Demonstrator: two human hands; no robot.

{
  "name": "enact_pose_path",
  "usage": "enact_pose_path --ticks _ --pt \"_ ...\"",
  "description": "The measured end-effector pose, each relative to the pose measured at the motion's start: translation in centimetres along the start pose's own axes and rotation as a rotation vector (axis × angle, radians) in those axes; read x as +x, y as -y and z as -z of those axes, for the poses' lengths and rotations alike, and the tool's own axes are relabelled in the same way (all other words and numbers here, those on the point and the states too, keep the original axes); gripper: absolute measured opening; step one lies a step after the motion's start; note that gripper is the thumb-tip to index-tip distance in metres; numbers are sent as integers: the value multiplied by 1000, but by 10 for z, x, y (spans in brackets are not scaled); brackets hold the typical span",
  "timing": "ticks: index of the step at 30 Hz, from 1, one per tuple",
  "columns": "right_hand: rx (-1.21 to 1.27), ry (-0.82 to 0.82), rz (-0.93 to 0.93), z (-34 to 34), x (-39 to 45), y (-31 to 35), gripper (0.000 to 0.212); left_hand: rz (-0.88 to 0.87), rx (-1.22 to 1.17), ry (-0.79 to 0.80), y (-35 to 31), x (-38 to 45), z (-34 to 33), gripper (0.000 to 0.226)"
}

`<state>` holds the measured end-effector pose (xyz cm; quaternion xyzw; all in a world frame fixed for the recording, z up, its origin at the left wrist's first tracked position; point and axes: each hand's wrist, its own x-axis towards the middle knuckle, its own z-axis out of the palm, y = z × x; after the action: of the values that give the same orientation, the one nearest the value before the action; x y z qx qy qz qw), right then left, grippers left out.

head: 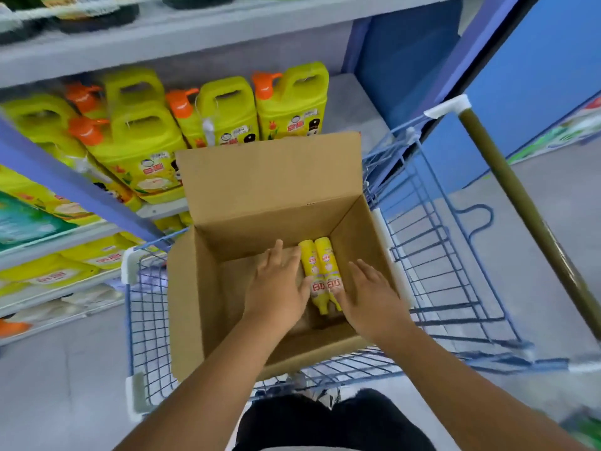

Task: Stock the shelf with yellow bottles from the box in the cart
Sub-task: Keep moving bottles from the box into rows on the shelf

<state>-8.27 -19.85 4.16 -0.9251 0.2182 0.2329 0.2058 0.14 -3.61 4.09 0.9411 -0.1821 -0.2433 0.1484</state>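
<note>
Two slim yellow bottles (320, 275) lie side by side on the bottom of an open cardboard box (270, 190) that stands in a blue wire cart (432, 242). Both of my hands are down inside the box. My left hand (278, 284) is flat with straight fingers just left of the bottles, its thumb touching the left one. My right hand (369, 297) is spread open just right of them, thumb near the right bottle. Neither hand grips anything. The grey shelf (351, 102) behind the box has bare room at its right end.
Large yellow jugs (289, 102) with orange pump caps stand in rows on the shelf left of the bare spot. Lower shelves at left hold more yellow packs (55, 275). The cart's handle bar (520, 203) runs at the right. A blue panel (520, 76) bounds the shelf.
</note>
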Motion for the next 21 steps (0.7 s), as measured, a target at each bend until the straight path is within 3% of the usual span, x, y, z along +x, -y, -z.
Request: enact_pose_path --ticks 8,12,17,21 --pt "91 210 -236 -64 77 -22 52 47 12 171 0 83 -82 64" --pt "327 318 -432 -109 130 -32 53 154 -33 237 12 104 -136 62" --pt "571 393 -640 -133 178 -49 43 347 -338 306 16 130 -189 49" --pt "760 458 -773 -156 204 -56 49 640 -632 360 24 154 -239 43"
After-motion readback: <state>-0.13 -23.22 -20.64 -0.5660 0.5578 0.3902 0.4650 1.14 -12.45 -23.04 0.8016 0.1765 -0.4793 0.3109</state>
